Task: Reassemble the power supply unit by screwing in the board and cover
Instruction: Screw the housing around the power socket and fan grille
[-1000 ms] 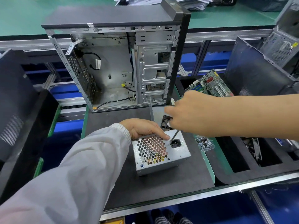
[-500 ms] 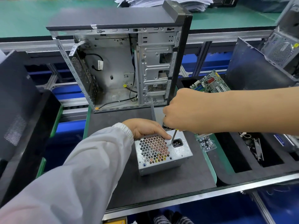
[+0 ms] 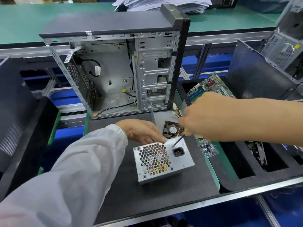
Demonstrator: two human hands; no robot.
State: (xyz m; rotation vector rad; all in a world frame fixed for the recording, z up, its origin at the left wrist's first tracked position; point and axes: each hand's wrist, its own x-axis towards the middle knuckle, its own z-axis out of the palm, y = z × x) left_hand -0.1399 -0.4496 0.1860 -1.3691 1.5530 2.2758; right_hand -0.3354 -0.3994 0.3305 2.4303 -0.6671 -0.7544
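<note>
Bare grey metal, the power supply unit (image 3: 163,163) sits on the dark foam mat (image 3: 124,199) in front of me, its honeycomb vent and black power socket (image 3: 178,152) facing up so the screw holes on that face are easy to reach. My left hand (image 3: 142,133) rests on the far top edge of the box, fingers laid loosely over the metal to stop it sliding under the tool. My right hand (image 3: 201,118) is wrapped around a yellow-handled screwdriver (image 3: 178,140), slanting the dark shaft down so the tip meets the cover just above the socket, where I judge a screw goes. A small clear bag of screws (image 3: 207,148) lies just beside the unit on the right, close for the next one. A loose black fan (image 3: 171,129) with coloured wires sits behind the unit. The open, gutted computer case (image 3: 114,71) stands upright at the back of the mat, out of my way
</note>
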